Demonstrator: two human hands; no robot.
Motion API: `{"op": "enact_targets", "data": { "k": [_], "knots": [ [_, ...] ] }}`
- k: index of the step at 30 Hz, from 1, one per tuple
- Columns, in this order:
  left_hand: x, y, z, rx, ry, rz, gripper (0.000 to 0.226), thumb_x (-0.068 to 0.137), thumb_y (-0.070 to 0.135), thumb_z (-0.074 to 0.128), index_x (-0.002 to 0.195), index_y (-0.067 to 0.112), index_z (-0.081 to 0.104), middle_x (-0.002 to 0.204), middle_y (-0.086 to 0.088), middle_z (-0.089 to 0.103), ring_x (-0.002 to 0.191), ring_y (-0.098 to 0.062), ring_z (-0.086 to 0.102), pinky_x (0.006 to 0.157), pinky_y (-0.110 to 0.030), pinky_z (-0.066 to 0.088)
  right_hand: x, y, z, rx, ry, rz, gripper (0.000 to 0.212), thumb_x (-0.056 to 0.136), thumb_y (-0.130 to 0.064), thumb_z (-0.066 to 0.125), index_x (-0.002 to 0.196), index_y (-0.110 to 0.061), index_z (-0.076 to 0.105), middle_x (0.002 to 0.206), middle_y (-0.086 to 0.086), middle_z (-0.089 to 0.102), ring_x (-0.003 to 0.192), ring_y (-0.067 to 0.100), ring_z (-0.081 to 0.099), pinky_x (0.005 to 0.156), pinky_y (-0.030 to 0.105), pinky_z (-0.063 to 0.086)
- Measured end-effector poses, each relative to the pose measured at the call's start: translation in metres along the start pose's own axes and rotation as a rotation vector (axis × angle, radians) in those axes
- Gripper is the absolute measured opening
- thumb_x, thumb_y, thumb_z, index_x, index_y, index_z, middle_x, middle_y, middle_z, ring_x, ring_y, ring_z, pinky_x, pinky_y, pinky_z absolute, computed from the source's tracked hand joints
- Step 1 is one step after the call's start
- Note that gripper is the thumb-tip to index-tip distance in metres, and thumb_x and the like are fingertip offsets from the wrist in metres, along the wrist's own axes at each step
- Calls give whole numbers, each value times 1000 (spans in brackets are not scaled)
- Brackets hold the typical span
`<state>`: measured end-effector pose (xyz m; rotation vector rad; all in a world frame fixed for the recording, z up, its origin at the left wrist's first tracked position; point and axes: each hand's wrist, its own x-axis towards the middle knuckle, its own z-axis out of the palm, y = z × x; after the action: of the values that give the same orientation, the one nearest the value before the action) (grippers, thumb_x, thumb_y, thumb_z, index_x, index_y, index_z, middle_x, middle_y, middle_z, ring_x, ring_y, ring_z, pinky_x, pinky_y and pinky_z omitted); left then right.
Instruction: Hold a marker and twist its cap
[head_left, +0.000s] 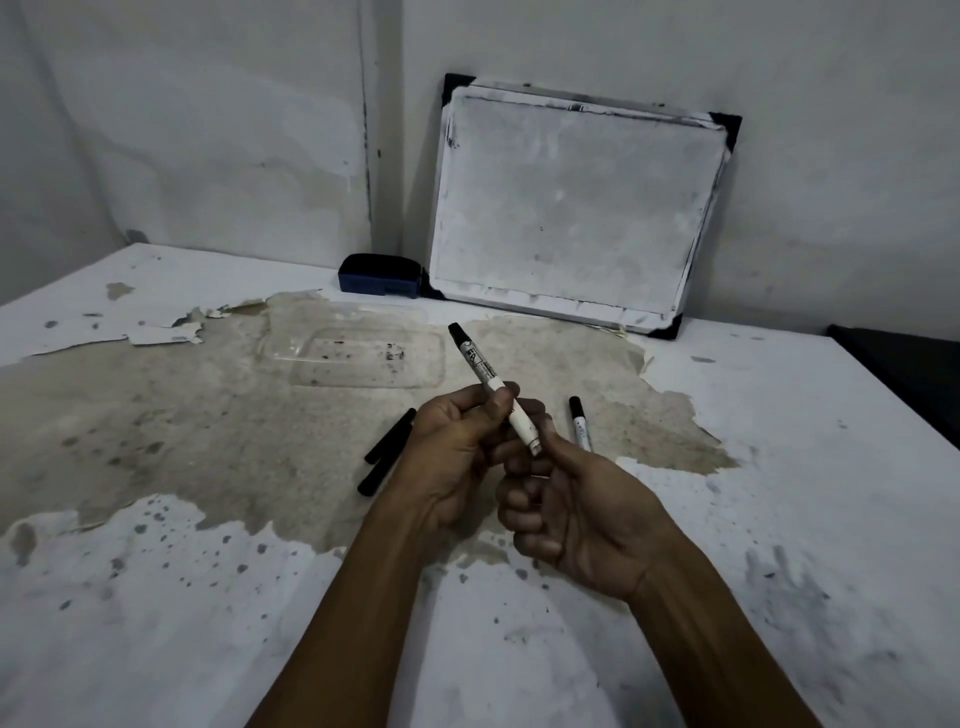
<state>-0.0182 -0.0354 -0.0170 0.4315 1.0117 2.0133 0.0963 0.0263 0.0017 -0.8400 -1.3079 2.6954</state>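
Your counter (779, 467) wears matt white paint, peeled away to rough, stained bare patches. The tray (363, 353) on it looks like clear glossy plastic; the marker (483, 371) you hold looks smooth white plastic.

White marker (493, 391), black cap; blue eraser (379, 275)

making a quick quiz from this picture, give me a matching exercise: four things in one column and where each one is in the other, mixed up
Things:
1. whiteboard
2. blue eraser
3. clear plastic tray
4. white marker with black cap

Places:
A. held up in the left hand
B. lying flat on the worn patch of the table
C. leaning against the wall
D. on the table just left of the whiteboard's bottom corner

Pairs: 1-C, 2-D, 3-B, 4-A
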Motion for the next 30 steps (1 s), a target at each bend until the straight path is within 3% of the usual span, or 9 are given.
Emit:
{"op": "enact_targets", "data": {
  "k": [3,7,9,13,17,20,23,27,30],
  "knots": [
    [1,-2,-2,4,-16,9,10,86,7,61,91,-1,64,77,-13,76,68,-22,75,57,-28,58,2,4,-3,-102,102,-92,49,98,-48,37,68,-13,52,55,5,48,41,13,41,36,18,29],
    [1,-4,-1,14,4,8,9,91,2,57,92,-5,63,75,-14,76,69,-24,76,59,-28,59,-1,19,-5,-1249,551,-567,22,100,-30,44,87,-17,55,69,1,60,57,16,57,52,21,39],
    [2,-4,-2,13,57,24,10,92,2,57,90,-4,64,74,-14,77,69,-24,76,61,-30,61,-4,25,-1,-1569,737,-647,5,98,-18,48,102,-16,52,88,5,66,74,23,64,59,26,41],
    [7,-5,-11,31,181,108,10,92,3,60,87,-2,66,81,-16,77,80,-29,76,72,-36,62,-7,34,-5,-1583,831,-587,18,100,-35,39,108,-20,46,96,4,68,83,27,66,64,35,48],
    [1,-15,-9,209,171,179,9,90,4,65,94,-5,66,92,-24,75,89,-36,75,76,-39,61,-11,34,-19,-1611,889,-556,37,99,-47,26,114,-21,47,94,1,67,80,24,64,61,33,40],
    [0,-13,-1,248,194,345,17,89,3,66,100,-10,64,90,-24,75,85,-34,76,75,-41,61,-14,34,-29,-1548,935,-626,37,97,-50,27,98,-21,50,77,-4,61,62,18,51,49,30,34],
    [-1,-14,2,376,227,525,12,86,1,68,96,-5,64,84,-16,76,82,-28,76,72,-37,62,-19,31,-40,-1473,1009,-617,36,97,-50,28,84,-21,47,68,-5,56,61,18,53,53,33,44],
    [3,-34,-7,917,192,394,7,85,12,71,88,8,66,78,-7,77,69,-13,75,67,-40,62,-20,26,-58,-1398,1093,-535,38,98,-49,29,84,-20,48,62,-12,42,63,18,48,58,32,40],
    [6,-33,-10,869,273,379,9,84,17,72,85,9,67,74,-5,77,69,-15,75,69,-44,61,-17,27,-63,-1428,1113,-510,37,97,-49,31,84,-20,49,71,-6,52,68,19,47,59,32,39]
  ]
}}
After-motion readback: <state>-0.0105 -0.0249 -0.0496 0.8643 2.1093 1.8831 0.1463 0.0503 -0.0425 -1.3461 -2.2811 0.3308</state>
